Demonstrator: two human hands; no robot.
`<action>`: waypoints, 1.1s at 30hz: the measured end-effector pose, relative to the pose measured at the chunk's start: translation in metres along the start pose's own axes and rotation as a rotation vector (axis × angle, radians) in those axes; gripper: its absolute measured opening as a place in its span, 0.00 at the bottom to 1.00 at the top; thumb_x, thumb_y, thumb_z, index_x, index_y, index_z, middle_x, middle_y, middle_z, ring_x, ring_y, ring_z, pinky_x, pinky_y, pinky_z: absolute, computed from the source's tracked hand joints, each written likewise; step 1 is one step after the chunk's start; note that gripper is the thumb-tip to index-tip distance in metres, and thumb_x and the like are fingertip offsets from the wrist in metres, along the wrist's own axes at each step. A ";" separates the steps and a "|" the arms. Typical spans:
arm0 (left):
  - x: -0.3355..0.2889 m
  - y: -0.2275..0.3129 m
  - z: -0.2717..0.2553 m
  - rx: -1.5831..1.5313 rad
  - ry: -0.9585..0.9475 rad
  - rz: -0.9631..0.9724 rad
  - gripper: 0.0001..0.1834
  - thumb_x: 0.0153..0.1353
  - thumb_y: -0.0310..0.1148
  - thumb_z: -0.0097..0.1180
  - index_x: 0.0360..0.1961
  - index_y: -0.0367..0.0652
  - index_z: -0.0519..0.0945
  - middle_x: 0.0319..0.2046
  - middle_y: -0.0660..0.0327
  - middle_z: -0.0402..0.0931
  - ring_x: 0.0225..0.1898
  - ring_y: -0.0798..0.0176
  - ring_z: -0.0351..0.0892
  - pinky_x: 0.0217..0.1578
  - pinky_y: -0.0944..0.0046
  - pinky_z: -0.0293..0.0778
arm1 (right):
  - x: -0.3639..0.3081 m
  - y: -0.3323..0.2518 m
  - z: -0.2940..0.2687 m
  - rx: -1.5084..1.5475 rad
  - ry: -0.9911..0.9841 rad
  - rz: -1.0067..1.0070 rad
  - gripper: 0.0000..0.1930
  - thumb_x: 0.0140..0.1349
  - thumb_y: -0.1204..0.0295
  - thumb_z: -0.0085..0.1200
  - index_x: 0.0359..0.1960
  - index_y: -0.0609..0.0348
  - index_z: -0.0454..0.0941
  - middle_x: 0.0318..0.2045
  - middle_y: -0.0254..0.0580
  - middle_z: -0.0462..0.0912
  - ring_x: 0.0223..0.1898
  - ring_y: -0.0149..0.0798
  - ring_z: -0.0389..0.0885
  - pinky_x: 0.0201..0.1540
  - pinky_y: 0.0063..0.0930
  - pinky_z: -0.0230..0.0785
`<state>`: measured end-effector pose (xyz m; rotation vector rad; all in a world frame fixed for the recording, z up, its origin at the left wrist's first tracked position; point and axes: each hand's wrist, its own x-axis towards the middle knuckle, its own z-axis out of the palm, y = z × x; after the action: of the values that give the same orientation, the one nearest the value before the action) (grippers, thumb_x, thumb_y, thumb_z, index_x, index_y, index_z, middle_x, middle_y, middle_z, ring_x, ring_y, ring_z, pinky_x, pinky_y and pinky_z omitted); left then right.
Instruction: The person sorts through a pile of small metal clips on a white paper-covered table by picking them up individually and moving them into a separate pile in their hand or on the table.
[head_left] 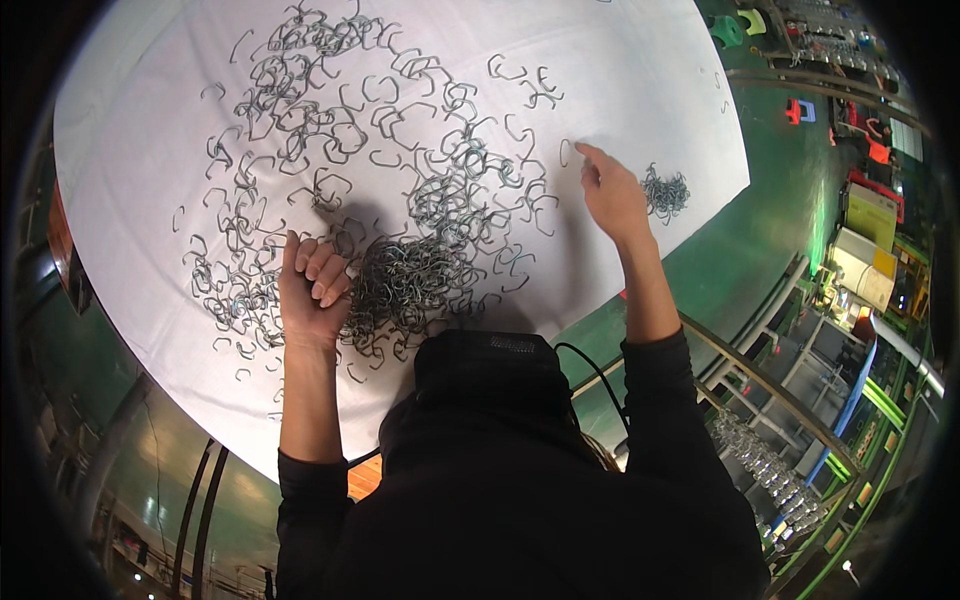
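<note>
Bent grey metal wire hooks lie scattered over a white-covered table (660, 95). They gather in a dense pile (410, 285) close in front of me. My left hand (318, 280) is just left of that pile, palm turned up and fingers curled in; whatever may be inside them is hidden. Farther right, my right hand (612, 195) reaches over the bare cloth with its index finger stretched out and the other fingers bent. That fingertip is at the edge of a single wire hook (564, 153); whether it touches is too small to tell.
A small separate heap of hooks (665, 193) sits near the table's right edge, beside my right wrist. Beyond that edge are a green floor (715, 260), metal rails (760, 375) and small coloured stools (800, 111). A black cable (600, 375) hangs by my right side.
</note>
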<state>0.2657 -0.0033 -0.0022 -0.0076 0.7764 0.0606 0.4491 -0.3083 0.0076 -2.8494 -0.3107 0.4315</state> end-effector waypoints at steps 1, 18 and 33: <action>-0.001 0.004 -0.002 0.005 -0.019 0.009 0.22 0.68 0.41 0.33 0.15 0.48 0.59 0.13 0.69 0.53 0.10 0.74 0.48 0.05 0.75 0.46 | -0.005 -0.002 0.004 -0.008 -0.010 -0.026 0.17 0.56 0.71 0.44 0.48 0.47 0.73 0.35 0.47 0.79 0.34 0.50 0.78 0.37 0.43 0.70; -0.002 0.026 0.000 1.060 0.138 0.414 0.18 0.64 0.45 0.45 0.36 0.41 0.78 0.10 0.64 0.65 0.09 0.70 0.58 0.10 0.67 0.57 | 0.012 -0.155 0.044 0.178 -0.152 -0.486 0.16 0.56 0.76 0.44 0.46 0.44 0.75 0.36 0.44 0.78 0.34 0.49 0.77 0.37 0.40 0.70; 0.039 0.056 0.022 2.263 0.416 0.933 0.16 0.60 0.42 0.48 0.48 0.53 0.75 0.16 0.52 0.75 0.20 0.49 0.77 0.23 0.55 0.73 | 0.059 -0.226 0.048 -0.118 -0.193 -0.378 0.23 0.56 0.71 0.44 0.56 0.39 0.67 0.28 0.47 0.81 0.32 0.48 0.79 0.38 0.41 0.71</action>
<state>0.3052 0.0551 -0.0128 2.5463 0.8128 0.0320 0.4503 -0.0698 0.0076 -2.7699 -0.9189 0.6247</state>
